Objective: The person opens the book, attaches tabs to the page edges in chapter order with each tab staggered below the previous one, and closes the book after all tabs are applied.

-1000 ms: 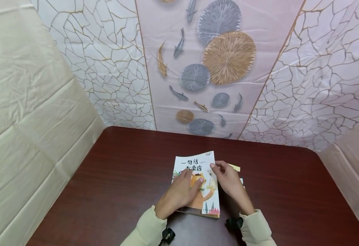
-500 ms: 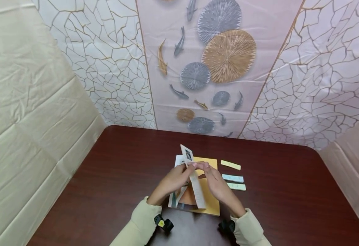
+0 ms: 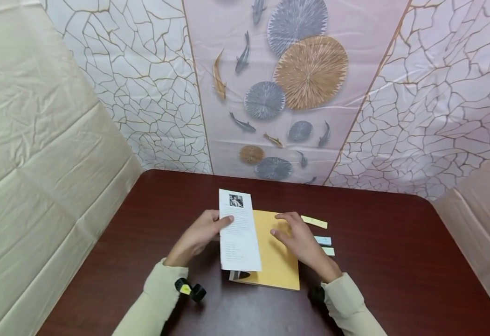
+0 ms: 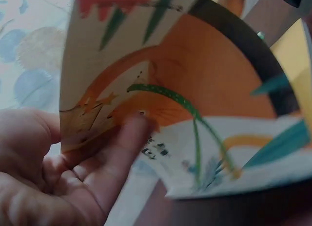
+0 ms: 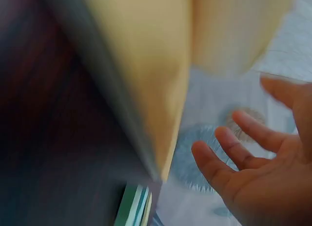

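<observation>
A paperback book lies on the table with its front cover lifted to the left, baring a yellow page (image 3: 278,256). My left hand (image 3: 196,233) pinches the cover's white inner flap (image 3: 240,242), thumb on the printed side, which bears a small photo and lines of text. The left wrist view has the cover's illustrated outside (image 4: 214,84), orange, green and white, with the fingers behind its edge. Over the right part of the yellow page is my right hand (image 3: 305,242), fingers spread and holding nothing. The right wrist view is blurred around the page edge.
To the right of the book lie a yellow paper strip (image 3: 315,222), a blue strip (image 3: 323,241) and a green strip (image 3: 329,251), partly behind the right hand. The dark red tabletop (image 3: 396,261) meets a patterned cloth wall (image 3: 169,116) at the back.
The front cover, flat a second ago, has been raised and swung left by the left hand, uncovering the yellow page. The right hand has let go of the cover and moved right.
</observation>
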The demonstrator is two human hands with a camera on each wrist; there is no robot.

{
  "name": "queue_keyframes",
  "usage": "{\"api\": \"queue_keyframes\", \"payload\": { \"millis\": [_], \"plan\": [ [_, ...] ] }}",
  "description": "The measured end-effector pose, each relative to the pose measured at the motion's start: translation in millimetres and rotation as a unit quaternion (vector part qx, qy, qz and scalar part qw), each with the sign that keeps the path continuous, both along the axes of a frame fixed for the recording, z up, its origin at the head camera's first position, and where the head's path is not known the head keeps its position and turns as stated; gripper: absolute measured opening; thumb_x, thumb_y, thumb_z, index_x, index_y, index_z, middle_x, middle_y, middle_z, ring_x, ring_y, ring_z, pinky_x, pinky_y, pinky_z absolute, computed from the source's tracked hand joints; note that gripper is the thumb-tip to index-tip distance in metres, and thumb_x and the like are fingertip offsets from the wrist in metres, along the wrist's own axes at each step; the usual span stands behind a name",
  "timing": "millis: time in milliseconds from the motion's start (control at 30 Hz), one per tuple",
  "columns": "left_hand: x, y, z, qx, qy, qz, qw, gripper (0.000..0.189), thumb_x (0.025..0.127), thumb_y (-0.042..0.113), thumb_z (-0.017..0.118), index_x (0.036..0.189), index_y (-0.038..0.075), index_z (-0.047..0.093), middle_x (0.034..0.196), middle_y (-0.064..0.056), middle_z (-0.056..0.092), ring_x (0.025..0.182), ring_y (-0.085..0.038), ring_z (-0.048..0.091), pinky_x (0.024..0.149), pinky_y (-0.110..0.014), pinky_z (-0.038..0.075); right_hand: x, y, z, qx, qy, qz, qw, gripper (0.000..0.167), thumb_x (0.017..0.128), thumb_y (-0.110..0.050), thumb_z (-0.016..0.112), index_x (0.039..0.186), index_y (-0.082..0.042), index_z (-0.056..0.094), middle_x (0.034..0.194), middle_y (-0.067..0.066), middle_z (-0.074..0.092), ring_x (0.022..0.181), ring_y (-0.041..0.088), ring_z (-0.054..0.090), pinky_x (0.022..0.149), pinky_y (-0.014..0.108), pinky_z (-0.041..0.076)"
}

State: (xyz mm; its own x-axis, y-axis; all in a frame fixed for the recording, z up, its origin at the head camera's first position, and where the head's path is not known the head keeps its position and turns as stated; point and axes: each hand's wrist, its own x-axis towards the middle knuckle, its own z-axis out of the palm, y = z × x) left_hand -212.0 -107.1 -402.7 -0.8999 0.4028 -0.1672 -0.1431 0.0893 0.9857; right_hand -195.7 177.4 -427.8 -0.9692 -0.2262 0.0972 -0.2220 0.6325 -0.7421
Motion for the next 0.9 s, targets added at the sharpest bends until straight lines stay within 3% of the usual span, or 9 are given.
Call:
{"api": "queue_keyframes", "payload": {
  "millis": [200, 367, 467, 533, 700, 833, 900],
  "plan": [
    [-16.2, -39.8, 20.5, -0.058, -0.005, -0.030, 0.9978, 0.032, 0.104, 0.008, 0.062, 0.123, -0.018, 0.066, 0.105, -0.022, 0.078, 0.082, -0.019, 0.077, 0.075, -0.039, 0.064, -5.7, 7.7, -5.2, 0.171, 0.022, -0.015, 0.9849, 0.087, 0.089, -0.049, 0.084, 0.150, 0.005, 0.051, 0.149, 0.029, 0.046, 0.143, 0.047, 0.038, 0.111, 0.061, 0.042],
    [-31.9, -66.3, 22.7, -0.124, -0.015, -0.045, 0.9912, 0.029, 0.098, 0.006, 0.072, 0.119, -0.014, 0.070, 0.099, -0.018, 0.079, 0.080, -0.021, 0.077, 0.071, -0.037, 0.063, -2.7, 13.2, -10.0, 0.234, 0.006, 0.000, 0.9723, 0.103, 0.087, -0.062, 0.080, 0.154, 0.008, 0.045, 0.157, 0.034, 0.039, 0.150, 0.054, 0.028, 0.119, 0.065, 0.031],
    [-39.0, -79.1, 17.9, -0.187, -0.001, -0.037, 0.9818, 0.026, 0.096, 0.007, 0.076, 0.116, -0.010, 0.073, 0.095, -0.016, 0.079, 0.077, -0.023, 0.077, 0.069, -0.036, 0.063, -0.3, 14.7, -10.7, 0.253, -0.009, 0.018, 0.9671, 0.108, 0.086, -0.064, 0.080, 0.156, 0.008, 0.041, 0.162, 0.034, 0.034, 0.154, 0.056, 0.021, 0.122, 0.067, 0.023],
    [-40.7, -85.0, 12.2, -0.233, 0.011, -0.025, 0.9720, 0.022, 0.096, 0.008, 0.077, 0.111, -0.007, 0.074, 0.090, -0.014, 0.078, 0.073, -0.021, 0.076, 0.066, -0.034, 0.061, 0.7, 15.4, -9.9, 0.258, -0.019, 0.025, 0.9656, 0.109, 0.086, -0.063, 0.080, 0.157, 0.009, 0.039, 0.163, 0.033, 0.033, 0.155, 0.056, 0.019, 0.123, 0.067, 0.020],
    [-35.8, -89.5, -4.9, -0.341, 0.048, 0.005, 0.9389, 0.021, 0.093, 0.016, 0.082, 0.101, -0.003, 0.076, 0.081, -0.008, 0.074, 0.065, -0.015, 0.065, 0.059, -0.030, 0.052, 2.0, 17.6, -8.1, 0.267, -0.042, 0.031, 0.9621, 0.111, 0.086, -0.061, 0.081, 0.159, 0.009, 0.036, 0.165, 0.032, 0.031, 0.156, 0.055, 0.017, 0.123, 0.068, 0.018],
    [-28.0, -85.5, -18.5, -0.422, 0.091, 0.033, 0.9014, 0.034, 0.090, 0.028, 0.086, 0.107, -0.001, 0.077, 0.088, -0.010, 0.074, 0.067, -0.017, 0.061, 0.059, -0.033, 0.049, 1.6, 18.4, -8.1, 0.277, -0.060, 0.030, 0.9586, 0.115, 0.085, -0.063, 0.081, 0.160, 0.009, 0.032, 0.168, 0.031, 0.027, 0.157, 0.054, 0.013, 0.124, 0.068, 0.015],
    [-23.2, -82.0, -24.2, -0.466, 0.105, 0.048, 0.8774, 0.045, 0.089, 0.034, 0.087, 0.115, -0.001, 0.075, 0.096, -0.012, 0.075, 0.070, -0.020, 0.063, 0.060, -0.036, 0.050, 1.1, 18.9, -8.6, 0.285, -0.065, 0.032, 0.9556, 0.116, 0.085, -0.064, 0.080, 0.161, 0.009, 0.031, 0.168, 0.030, 0.027, 0.157, 0.054, 0.013, 0.124, 0.068, 0.014]
  ]
}}
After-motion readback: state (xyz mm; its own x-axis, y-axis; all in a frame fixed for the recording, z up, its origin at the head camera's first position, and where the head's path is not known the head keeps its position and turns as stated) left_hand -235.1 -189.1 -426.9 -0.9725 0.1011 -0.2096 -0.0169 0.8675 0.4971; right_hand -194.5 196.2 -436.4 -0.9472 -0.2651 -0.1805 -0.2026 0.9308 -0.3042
